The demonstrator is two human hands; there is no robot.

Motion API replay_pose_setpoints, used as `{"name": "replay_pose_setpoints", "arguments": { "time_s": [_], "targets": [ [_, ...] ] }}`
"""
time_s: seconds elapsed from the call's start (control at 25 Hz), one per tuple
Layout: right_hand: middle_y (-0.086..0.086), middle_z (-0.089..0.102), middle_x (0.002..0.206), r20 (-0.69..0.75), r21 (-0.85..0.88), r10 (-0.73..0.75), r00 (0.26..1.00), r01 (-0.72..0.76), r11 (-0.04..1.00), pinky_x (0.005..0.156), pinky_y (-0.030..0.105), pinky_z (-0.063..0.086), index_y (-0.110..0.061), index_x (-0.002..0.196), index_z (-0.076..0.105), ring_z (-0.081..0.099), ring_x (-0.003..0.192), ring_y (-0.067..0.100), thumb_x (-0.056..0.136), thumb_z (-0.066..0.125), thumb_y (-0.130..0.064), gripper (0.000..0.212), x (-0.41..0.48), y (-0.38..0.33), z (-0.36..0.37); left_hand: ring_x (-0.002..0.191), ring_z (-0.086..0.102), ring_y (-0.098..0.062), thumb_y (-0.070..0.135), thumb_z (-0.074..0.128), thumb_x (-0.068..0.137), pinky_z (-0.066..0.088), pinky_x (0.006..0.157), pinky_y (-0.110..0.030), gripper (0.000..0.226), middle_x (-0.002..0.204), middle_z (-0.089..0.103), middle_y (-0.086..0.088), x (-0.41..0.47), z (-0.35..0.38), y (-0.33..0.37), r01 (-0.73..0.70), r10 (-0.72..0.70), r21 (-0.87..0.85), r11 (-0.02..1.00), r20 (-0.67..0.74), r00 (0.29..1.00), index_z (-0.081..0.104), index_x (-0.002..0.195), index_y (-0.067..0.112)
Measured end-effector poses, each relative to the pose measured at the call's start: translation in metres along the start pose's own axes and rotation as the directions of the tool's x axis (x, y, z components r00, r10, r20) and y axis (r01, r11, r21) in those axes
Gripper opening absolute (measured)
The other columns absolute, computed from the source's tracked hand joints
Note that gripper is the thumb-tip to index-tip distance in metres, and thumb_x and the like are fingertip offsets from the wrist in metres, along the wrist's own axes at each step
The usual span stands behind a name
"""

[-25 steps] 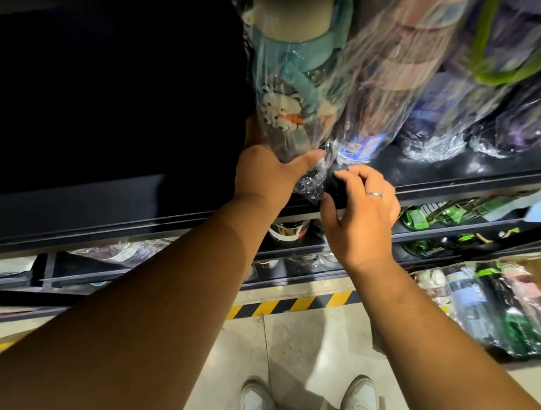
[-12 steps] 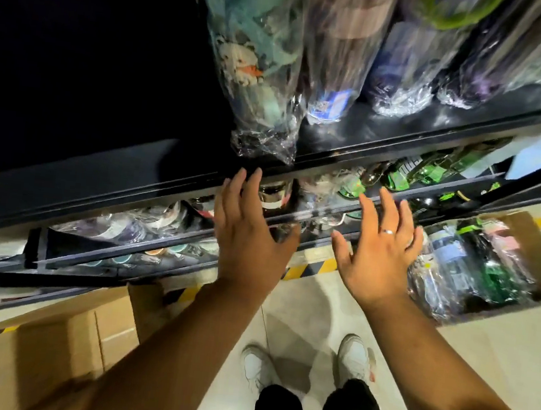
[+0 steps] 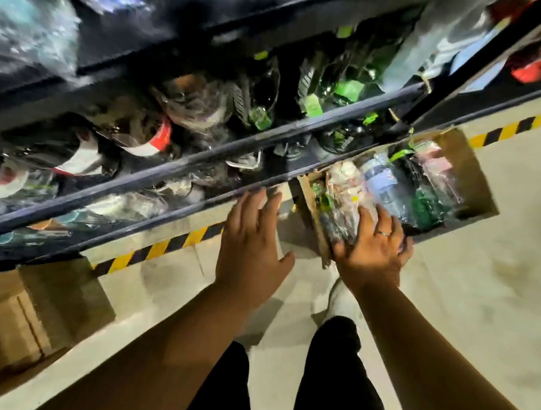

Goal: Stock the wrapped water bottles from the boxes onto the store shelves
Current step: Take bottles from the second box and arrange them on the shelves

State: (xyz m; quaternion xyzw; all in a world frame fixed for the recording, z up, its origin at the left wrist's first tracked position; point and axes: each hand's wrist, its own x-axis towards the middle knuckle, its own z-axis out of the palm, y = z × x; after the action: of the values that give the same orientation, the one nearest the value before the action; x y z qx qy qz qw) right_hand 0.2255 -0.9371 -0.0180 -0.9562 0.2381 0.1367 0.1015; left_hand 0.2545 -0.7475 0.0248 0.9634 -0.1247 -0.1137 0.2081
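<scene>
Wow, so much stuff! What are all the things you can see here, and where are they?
Black metal store shelves: several tiers, black, across the top and left.
Plastic-wrapped water bottles on the shelves: many, too blurred to count; green, red-and-white, teal; on every tier.
Open brown cardboard box: one, brown, on the floor at right.
Wrapped bottles in the box: several; blue, green, pink; inside that box.
Second cardboard box: one, brown, floor at lower left.
Striped floor tape: one line, yellow-and-black, along the shelf base.
White shoe: one seen, white, on the floor.
Left hand: empty, fingers straight, by the lowest shelf edge.
Right hand: ringed, fingers spread over the box's bottles.
</scene>
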Motion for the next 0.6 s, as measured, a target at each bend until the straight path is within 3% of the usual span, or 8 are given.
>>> {"name": "replay_pose_setpoints", "arguments": {
  "time_s": [0.12,0.32,0.44,0.6],
  "targets": [
    [0.014,0.034,0.154,0.074,0.042,0.006,0.997,-0.009,0.999,0.109,0.052,0.029,-0.019,0.148,0.038,0.033,0.137,0.039,0.081,0.067,-0.050,0.079,0.030,0.057,0.021,0.144,0.031,-0.040,0.037,0.082,0.073,0.027,0.117,-0.049,0.093,0.155,0.036,-0.017,0.022,0.058,0.040,0.060,-0.056,-0.036,0.998,0.095,0.994,0.038,0.150,0.011],
    [0.016,0.023,0.157,0.254,0.045,-0.017,0.967,0.006,0.999,0.114,0.049,0.029,-0.019,0.154,0.019,0.028,0.140,0.039,0.086,0.064,-0.051,0.088,0.106,0.107,0.076,0.147,0.024,-0.033,0.041,0.076,0.078,0.016,0.121,-0.041,0.092,0.159,0.029,-0.012,0.054,0.150,0.065,0.107,-0.100,-0.038,0.994,0.166,0.981,0.031,0.153,0.013],
    [0.019,0.021,0.156,0.333,0.063,-0.013,0.943,-0.008,0.998,0.110,0.049,0.032,-0.015,0.154,0.014,0.027,0.140,0.042,0.085,0.064,-0.053,0.092,0.147,0.118,0.117,0.147,0.021,-0.030,0.047,0.070,0.080,0.024,0.120,-0.044,0.093,0.161,0.023,-0.009,0.068,0.192,0.060,0.175,-0.147,-0.106,0.979,0.234,0.961,0.025,0.156,0.017],
    [0.021,0.016,0.158,0.494,0.055,0.063,0.867,-0.103,0.993,0.111,0.051,0.033,-0.014,0.155,-0.005,0.022,0.144,0.041,0.078,0.073,-0.055,0.117,0.178,0.128,0.171,0.137,0.040,-0.037,0.061,0.058,0.079,0.033,0.114,-0.041,0.090,0.146,0.046,-0.021,0.076,0.230,0.051,0.159,-0.150,-0.073,0.985,0.115,0.982,0.042,0.147,0.005]
  ]
}}
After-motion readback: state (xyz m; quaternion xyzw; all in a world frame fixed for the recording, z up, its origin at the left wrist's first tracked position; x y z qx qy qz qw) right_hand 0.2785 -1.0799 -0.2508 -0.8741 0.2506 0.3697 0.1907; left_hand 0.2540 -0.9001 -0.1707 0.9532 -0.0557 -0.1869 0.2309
